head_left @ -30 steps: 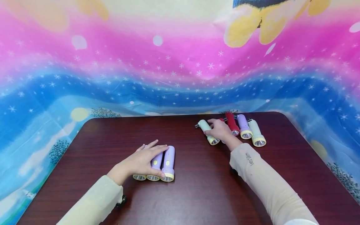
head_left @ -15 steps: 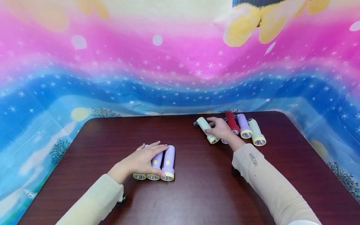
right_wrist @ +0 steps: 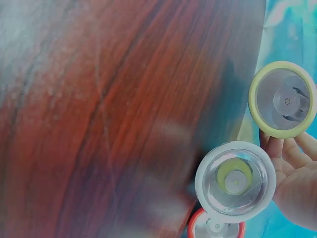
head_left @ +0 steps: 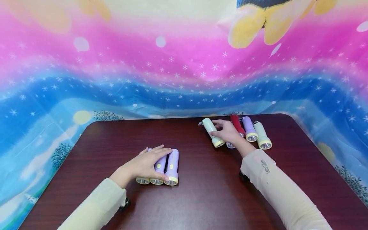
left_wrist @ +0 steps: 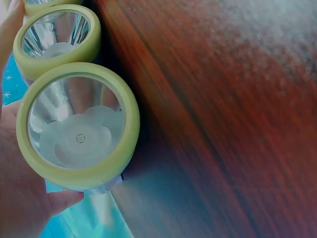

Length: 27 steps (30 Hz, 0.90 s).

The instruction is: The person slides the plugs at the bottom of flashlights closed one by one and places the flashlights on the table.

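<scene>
My left hand (head_left: 139,164) lies over a row of three flashlights, its fingers stretched across their upper ends. The right-hand purple flashlight (head_left: 173,158) has my thumb at its yellow-rimmed head; the middle purple flashlight (head_left: 161,164) is partly covered. Of the third flashlight (head_left: 142,181), mostly the head shows. My right hand (head_left: 227,131) pinches a pale green flashlight (head_left: 209,127) between thumb and fingers. In the right wrist view, that flashlight's yellow-rimmed lens (right_wrist: 282,101) sits apart from a white-rimmed flashlight (right_wrist: 235,181), whose body my hand hides in the head view.
Right of my right hand lie a red flashlight (head_left: 237,124), a purple flashlight (head_left: 248,126) and another pale green flashlight (head_left: 260,132), side by side. The dark wooden table (head_left: 195,198) ends at the back against a printed cloth (head_left: 184,73).
The pale green flashlight in my right hand has shifted slightly up in the head view, and more of the white-rimmed lens shows beside it. My left hand has stayed in place.
</scene>
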Available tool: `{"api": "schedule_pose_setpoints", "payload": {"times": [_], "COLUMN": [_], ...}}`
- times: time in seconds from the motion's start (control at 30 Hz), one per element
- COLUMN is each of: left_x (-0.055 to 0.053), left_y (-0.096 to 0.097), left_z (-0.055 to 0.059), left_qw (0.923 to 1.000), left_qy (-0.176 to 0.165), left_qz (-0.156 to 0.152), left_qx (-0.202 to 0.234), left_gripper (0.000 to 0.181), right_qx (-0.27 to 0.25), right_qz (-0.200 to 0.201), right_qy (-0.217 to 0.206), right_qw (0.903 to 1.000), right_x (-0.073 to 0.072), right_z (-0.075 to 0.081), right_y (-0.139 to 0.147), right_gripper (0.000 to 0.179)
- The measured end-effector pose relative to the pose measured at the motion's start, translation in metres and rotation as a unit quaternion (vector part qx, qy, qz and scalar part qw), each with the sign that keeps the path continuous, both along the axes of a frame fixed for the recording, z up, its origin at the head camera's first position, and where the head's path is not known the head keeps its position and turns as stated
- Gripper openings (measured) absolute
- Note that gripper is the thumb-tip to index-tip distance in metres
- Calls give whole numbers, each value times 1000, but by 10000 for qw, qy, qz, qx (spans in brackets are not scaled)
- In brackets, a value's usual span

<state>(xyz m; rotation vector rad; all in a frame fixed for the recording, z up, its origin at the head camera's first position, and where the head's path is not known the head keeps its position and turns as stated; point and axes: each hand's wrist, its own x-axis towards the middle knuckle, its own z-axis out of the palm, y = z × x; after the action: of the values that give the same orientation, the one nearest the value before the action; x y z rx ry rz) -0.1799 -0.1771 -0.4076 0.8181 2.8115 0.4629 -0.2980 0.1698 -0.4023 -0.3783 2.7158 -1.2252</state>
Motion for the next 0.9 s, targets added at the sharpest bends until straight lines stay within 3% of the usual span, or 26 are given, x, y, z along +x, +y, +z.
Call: {"api": "schedule_pose_setpoints", "payload": {"times": [0.9], "left_x": [1], "left_y": [0], "left_z": [0], "left_qw": [9999], "left_qy": [-118], "left_qz": [46], "left_qx": [72], "left_gripper": [107], "right_qx": [-166], "right_qz": [-199], "right_qy": [-194], "right_qw": [9995], "right_x": [26], "right_z": [11], "right_y": [9], "right_gripper": [68]}}
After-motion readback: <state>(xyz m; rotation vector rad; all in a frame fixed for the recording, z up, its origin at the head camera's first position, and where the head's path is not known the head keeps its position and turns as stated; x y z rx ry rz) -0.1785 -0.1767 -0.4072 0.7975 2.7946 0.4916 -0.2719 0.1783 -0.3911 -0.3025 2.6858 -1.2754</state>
